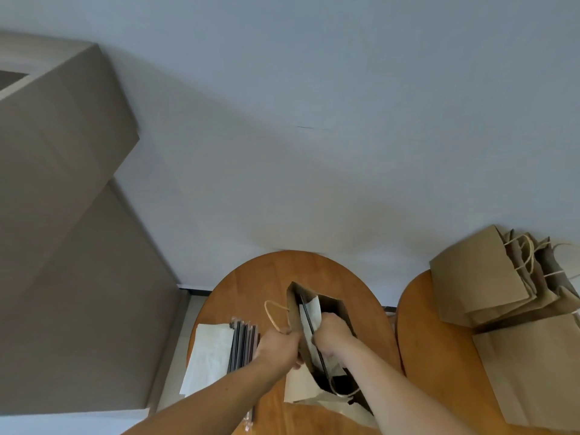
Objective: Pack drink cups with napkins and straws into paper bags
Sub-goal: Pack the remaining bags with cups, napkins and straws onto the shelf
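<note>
An open brown paper bag (332, 304) stands on the round wooden table (251, 277). My left hand (277, 345) grips the bag's left rim near its twine handle (271, 312). My right hand (329, 334) is inside the bag's mouth, its fingers curled round a white napkin (312, 312) and a black straw (309, 321). To the left on the table lie a stack of white napkins (208, 350) and a bundle of wrapped black straws (241, 343). No drink cup is visible; the bag's inside is mostly hidden.
A second wooden table (439, 356) on the right carries a pile of flat brown paper bags (489, 277) with twine handles. More brown paper lies at the lower right (533, 365). A grey wall is behind and a tan cabinet (62, 215) stands at the left.
</note>
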`<state>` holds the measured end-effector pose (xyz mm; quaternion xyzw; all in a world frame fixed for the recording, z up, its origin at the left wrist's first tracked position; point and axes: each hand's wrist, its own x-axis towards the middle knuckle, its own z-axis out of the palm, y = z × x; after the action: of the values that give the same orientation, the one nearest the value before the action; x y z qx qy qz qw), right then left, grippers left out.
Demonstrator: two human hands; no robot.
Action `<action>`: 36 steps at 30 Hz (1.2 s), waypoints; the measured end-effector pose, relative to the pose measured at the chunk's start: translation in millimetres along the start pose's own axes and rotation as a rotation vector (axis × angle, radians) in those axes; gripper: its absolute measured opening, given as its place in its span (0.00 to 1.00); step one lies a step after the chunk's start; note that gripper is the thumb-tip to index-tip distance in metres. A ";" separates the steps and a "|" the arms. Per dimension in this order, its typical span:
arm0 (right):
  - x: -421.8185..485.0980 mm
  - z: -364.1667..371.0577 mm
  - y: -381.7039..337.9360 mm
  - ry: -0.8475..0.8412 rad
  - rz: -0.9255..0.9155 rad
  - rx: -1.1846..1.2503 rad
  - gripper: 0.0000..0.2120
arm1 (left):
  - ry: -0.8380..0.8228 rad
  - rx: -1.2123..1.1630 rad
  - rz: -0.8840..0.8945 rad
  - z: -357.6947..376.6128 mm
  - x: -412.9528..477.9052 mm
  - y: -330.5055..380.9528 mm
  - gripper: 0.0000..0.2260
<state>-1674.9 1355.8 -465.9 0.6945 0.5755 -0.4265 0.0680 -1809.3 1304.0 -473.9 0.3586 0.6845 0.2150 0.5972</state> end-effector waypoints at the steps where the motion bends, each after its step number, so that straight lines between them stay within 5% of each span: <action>1: 3.8 3.5 3.6 -0.017 0.023 -0.036 0.09 | -0.002 -0.015 0.001 0.3 -2.4 -1.5 0.12; 10: 45.3 26.0 20.1 -0.131 0.160 0.009 0.04 | 0.008 0.082 -0.042 -8.0 -6.9 -5.8 0.14; 19: 57.8 41.6 30.3 0.022 0.157 -0.174 0.04 | 0.026 0.133 -0.033 -8.3 -10.0 -6.9 0.14; 27: 36.5 32.0 20.8 0.121 0.047 -0.246 0.30 | -0.010 0.192 0.016 -6.1 -11.5 -3.6 0.13; 33: -12.1 -9.5 5.6 0.189 -0.244 -0.518 0.01 | -0.060 0.330 0.069 -4.8 -16.1 1.9 0.11; 36: -30.8 -33.1 8.1 0.354 -0.336 -0.566 0.04 | -0.089 0.389 0.090 -4.3 -16.8 6.1 0.12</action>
<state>-1650.1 1349.7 -427.7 0.6072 0.7793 -0.1292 0.0859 -1811.5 1296.0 -457.5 0.5065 0.6692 0.0892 0.5363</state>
